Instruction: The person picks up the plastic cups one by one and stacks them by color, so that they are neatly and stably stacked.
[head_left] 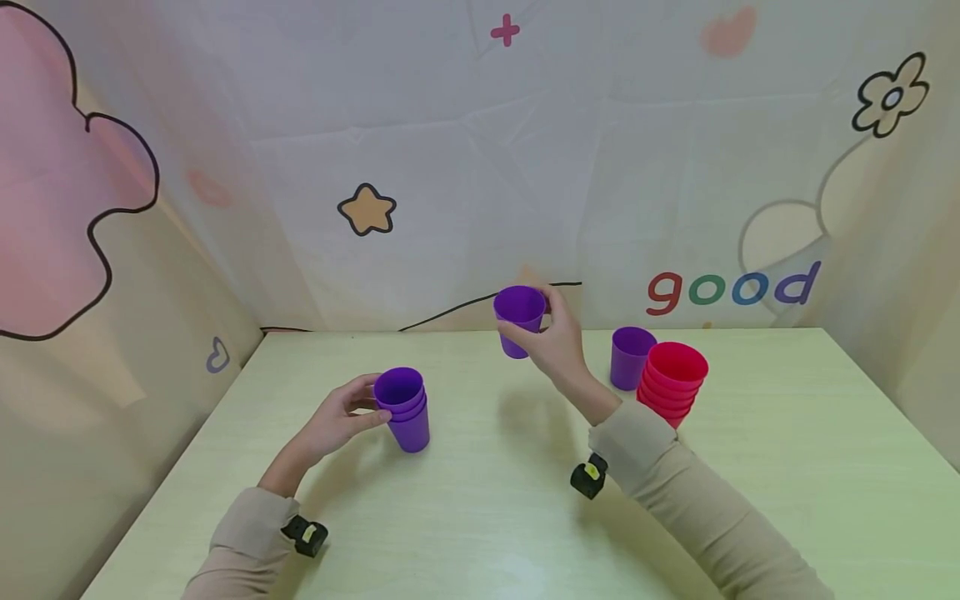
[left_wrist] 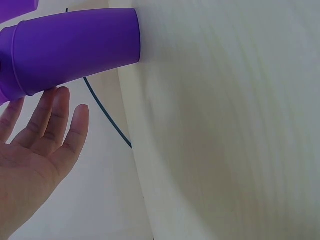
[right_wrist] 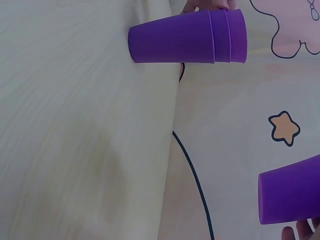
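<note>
A stack of three purple cups [head_left: 411, 429] stands upright on the table, left of the middle. My left hand [head_left: 337, 423] holds it near the rims, thumb on the near side and fingers at the left and behind. In the left wrist view the fingertips [left_wrist: 62, 97] lie against the stack [left_wrist: 80, 45]. Further right, my right hand [head_left: 557, 340] grips a single purple cup [head_left: 517, 308] between thumb and fingers, mouth up and raised above the table. The right wrist view catches this cup [right_wrist: 292, 192] at its lower right edge.
Another purple cup [head_left: 630, 360] stands at the back right. Beside it is a stack of red cups [head_left: 675, 379], its lower part hidden by my right sleeve [head_left: 645, 450]. A printed cloth [head_left: 420, 275] hangs behind the table's back edge.
</note>
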